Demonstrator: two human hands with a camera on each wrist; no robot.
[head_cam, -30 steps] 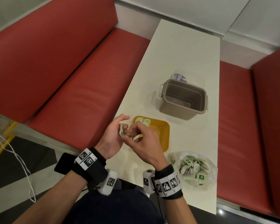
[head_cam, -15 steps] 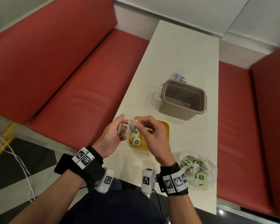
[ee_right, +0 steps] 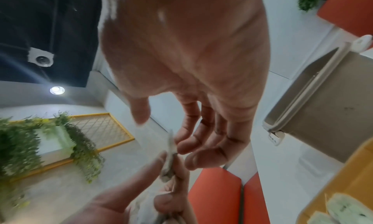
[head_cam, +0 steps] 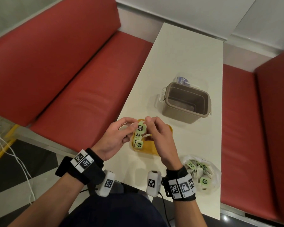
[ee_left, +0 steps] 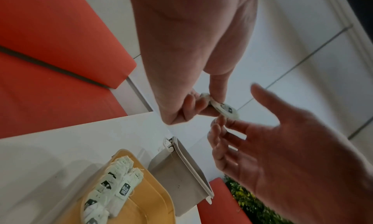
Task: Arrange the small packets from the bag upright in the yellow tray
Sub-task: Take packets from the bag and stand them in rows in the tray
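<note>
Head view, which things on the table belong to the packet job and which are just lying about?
Job: yellow tray, packets in tray, held packet, bag of packets.
Lying about: brown tub, clear labelled item behind it.

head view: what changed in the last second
Both hands shifted farther over the tray. The left hand now pinches a packet with its label showing, and the open right hand reaches for it. Tray, bin and bag stayed put.
</note>
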